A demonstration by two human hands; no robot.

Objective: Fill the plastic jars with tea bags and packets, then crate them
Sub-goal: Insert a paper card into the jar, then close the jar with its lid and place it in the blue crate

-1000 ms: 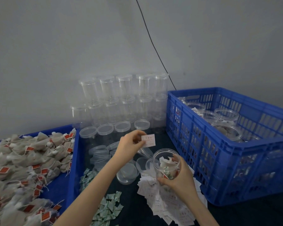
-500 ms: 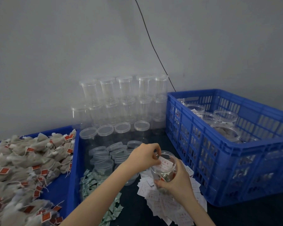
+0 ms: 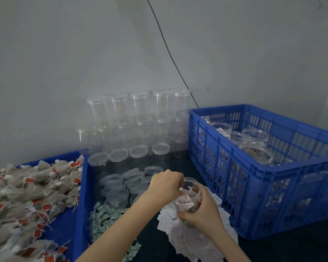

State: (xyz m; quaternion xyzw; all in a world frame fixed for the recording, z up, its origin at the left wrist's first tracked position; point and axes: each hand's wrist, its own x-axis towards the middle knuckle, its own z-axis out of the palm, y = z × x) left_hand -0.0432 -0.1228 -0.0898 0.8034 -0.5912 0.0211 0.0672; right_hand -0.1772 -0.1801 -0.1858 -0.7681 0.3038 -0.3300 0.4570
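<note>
A grey wall [image 3: 83,53] backs a dark tabletop [image 3: 151,241] strewn with white paper slips [image 3: 195,237]. The right hand [image 3: 204,212] curls round an open clear plastic jar [image 3: 187,195], holding it just above the slips, left of the blue crate [image 3: 263,178]. The left hand [image 3: 165,186] has its fingers bent into the jar's mouth, pinching a white slip [image 3: 185,194]. Tea bags [image 3: 27,188] fill the blue tray at left.

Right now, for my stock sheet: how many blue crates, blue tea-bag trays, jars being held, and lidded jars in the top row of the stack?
Blue crates: 1
Blue tea-bag trays: 1
Jars held: 1
Top-row lidded jars: 5
Total: 8
</note>
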